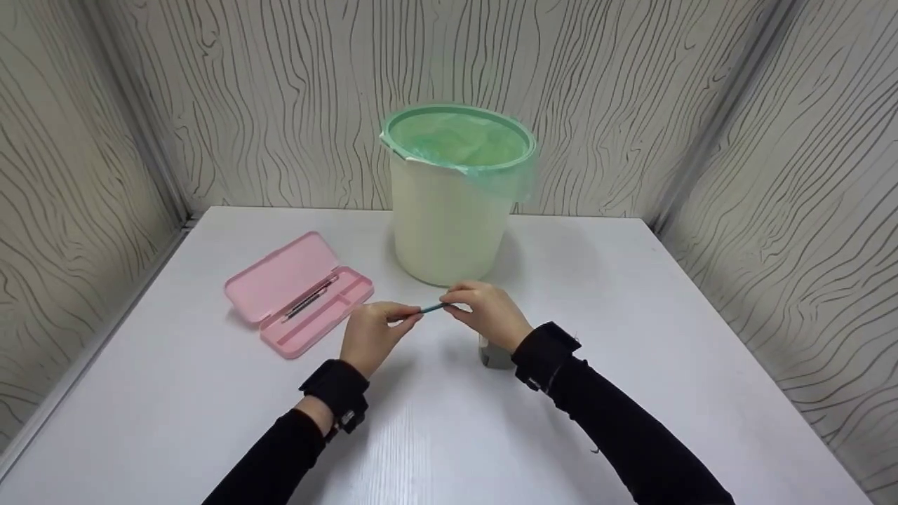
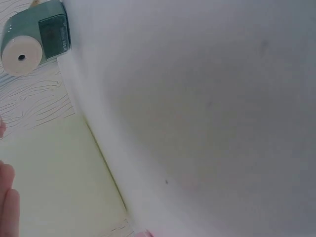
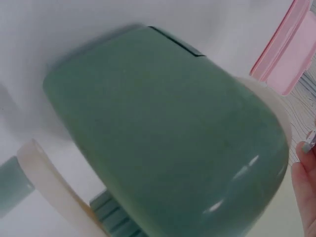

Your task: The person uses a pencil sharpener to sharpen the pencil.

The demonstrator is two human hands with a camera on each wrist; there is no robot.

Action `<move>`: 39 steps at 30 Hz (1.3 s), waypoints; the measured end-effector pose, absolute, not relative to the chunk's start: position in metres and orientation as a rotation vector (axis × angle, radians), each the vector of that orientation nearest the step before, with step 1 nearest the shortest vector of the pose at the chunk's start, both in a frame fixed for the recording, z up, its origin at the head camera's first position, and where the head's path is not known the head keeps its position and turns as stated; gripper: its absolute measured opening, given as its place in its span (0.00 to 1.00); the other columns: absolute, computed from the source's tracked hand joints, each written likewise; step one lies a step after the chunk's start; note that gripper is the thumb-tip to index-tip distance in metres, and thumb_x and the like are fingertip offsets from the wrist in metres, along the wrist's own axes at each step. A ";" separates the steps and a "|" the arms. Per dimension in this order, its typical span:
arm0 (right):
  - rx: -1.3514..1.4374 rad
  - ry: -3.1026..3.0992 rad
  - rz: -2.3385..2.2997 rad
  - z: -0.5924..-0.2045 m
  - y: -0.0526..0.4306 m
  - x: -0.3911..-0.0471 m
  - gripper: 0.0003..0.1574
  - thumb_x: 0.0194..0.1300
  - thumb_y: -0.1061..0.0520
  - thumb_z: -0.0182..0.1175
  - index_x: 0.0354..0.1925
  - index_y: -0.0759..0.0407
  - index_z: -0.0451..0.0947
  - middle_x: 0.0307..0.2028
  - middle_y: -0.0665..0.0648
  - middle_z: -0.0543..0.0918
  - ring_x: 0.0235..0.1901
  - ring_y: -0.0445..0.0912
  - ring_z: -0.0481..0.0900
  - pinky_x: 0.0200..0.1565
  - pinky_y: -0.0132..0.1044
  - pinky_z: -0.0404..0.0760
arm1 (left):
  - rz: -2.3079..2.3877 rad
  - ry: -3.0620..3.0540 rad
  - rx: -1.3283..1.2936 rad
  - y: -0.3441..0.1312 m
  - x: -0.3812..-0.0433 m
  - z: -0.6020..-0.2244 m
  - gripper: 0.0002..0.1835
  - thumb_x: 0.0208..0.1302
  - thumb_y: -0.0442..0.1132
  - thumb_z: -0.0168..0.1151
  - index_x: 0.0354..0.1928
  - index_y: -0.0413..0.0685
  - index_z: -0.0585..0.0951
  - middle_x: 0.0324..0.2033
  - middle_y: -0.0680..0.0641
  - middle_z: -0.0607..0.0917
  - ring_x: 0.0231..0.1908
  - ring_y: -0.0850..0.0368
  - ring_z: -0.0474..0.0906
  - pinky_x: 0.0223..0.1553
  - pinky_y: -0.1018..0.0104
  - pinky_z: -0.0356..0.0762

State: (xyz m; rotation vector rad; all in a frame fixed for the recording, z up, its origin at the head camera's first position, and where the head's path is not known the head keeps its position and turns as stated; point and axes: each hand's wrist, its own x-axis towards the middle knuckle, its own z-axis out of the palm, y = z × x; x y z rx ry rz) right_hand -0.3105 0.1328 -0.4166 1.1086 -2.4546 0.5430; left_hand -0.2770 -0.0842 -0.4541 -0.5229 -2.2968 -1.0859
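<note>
Between both hands, a slim blue pencil is held up over the table. My left hand pinches one end between thumb and fingers, and my right hand pinches the other. Only a short blue stretch shows between the fingertips. Below the right hand stands a pencil sharpener, mostly hidden by that hand and wrist in the head view. The right wrist view shows its smooth green body up close, with a crank at lower left. From the left wrist, its round white face with a dark hole is visible.
To the left lies an open pink pencil case with a couple of pencils in it. A tall cream bin with a green rim and green liner stands behind the hands. Patterned panels enclose the white table at the back and sides.
</note>
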 end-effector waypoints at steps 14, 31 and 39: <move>1.308 -2.324 0.370 -0.418 0.097 -0.335 0.06 0.64 0.63 0.69 0.41 0.58 0.89 0.37 0.55 0.90 0.37 0.46 0.89 0.40 0.34 0.87 | -1.176 -2.383 -0.373 -0.115 -0.271 -0.449 0.08 0.61 0.34 0.73 0.42 0.41 0.91 0.36 0.44 0.93 0.40 0.50 0.92 0.45 0.56 0.88; 1.387 -2.275 0.185 -0.439 0.020 -0.373 0.05 0.66 0.64 0.67 0.37 0.56 0.89 0.36 0.54 0.90 0.38 0.46 0.89 0.41 0.33 0.86 | -1.079 -2.477 0.067 -0.235 -0.265 -0.446 0.15 0.66 0.38 0.71 0.51 0.38 0.88 0.44 0.36 0.91 0.47 0.40 0.89 0.51 0.46 0.85; 1.318 -2.365 0.023 -0.442 -0.013 -0.393 0.07 0.65 0.64 0.66 0.36 0.55 0.89 0.38 0.53 0.90 0.37 0.47 0.88 0.38 0.36 0.86 | -0.894 -2.679 0.111 -0.259 -0.254 -0.456 0.20 0.63 0.43 0.73 0.50 0.33 0.86 0.40 0.33 0.91 0.33 0.44 0.88 0.35 0.53 0.83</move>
